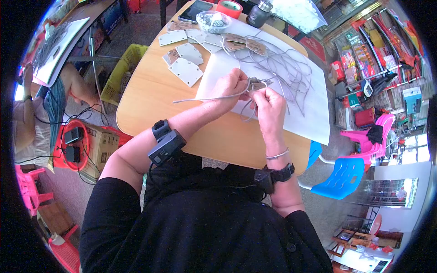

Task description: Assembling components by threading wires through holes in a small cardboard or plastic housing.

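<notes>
Over the white sheet [314,116] my two hands meet, fingers pinched together. A thin grey cord [193,99] runs through the fingers of my left hand [231,86], its loose end sticking out to the left across my wrist. My right hand [269,102] pinches the cord close by, and a loop of it hangs below the fingers. Between the hands is a small brownish-grey piece [257,85], partly hidden by the fingers; its kind is unclear. Beyond them a tangle of grey cord [291,68] spreads over the sheet.
Flat grey plates with holes [185,73] lie left of the sheet on the wooden table [150,98]. At the far edge are a bowl of small parts [213,22], a phone [195,11], a red tape roll [229,9] and a dark bottle [259,14]. Another person [34,118] sits left.
</notes>
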The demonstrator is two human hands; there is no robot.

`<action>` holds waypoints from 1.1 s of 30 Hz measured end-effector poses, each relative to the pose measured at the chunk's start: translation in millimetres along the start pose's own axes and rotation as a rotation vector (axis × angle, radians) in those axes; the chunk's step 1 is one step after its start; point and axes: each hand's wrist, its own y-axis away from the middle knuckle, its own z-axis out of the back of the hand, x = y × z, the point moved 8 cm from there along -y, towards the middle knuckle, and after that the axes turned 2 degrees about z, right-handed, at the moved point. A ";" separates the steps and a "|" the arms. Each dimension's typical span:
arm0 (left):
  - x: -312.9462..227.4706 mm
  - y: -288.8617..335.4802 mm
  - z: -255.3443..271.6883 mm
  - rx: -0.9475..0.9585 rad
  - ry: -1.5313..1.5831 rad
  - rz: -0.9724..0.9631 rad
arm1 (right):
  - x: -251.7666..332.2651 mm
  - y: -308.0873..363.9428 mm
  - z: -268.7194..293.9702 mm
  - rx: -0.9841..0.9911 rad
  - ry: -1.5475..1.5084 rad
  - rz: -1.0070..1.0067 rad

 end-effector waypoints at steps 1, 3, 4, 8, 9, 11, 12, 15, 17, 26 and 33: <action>-5.2 0.9 1.7 -0.007 -0.098 -0.063 | 0.2 -0.1 -0.4 -0.001 -0.001 -0.001; -10.5 1.1 1.8 -0.014 -0.196 -0.125 | -3.2 0.1 -3.2 0.007 -0.103 -0.052; -13.7 2.4 3.3 -0.034 -0.215 -0.123 | -6.1 -0.2 -5.3 0.010 -0.104 -0.054; -21.6 1.6 5.7 -0.051 -0.205 -0.159 | -0.4 -0.3 -6.9 0.012 -0.158 0.043; -22.3 2.0 5.8 -0.051 -0.206 -0.161 | -1.5 0.0 -11.8 0.080 -0.229 -0.007; -18.9 4.5 4.2 -0.046 -0.291 -0.094 | -5.1 -2.0 -11.5 0.106 -0.337 -0.066; -19.8 4.0 3.0 -0.045 -0.292 -0.098 | -9.1 -2.3 -14.0 0.134 -0.443 -0.128; -16.2 3.7 2.2 -0.059 -0.182 -0.103 | -0.6 -6.3 -1.1 -0.051 -0.013 0.121; -15.5 2.9 1.1 -0.052 -0.185 -0.122 | 4.8 -4.3 -2.8 -0.089 0.024 0.154; -42.2 16.0 -5.5 -0.099 -0.612 -0.417 | 20.6 -4.4 3.9 -0.107 0.022 0.177; -27.2 9.0 -9.0 -0.045 -0.663 -0.331 | 70.8 20.6 -1.4 -0.327 0.609 0.813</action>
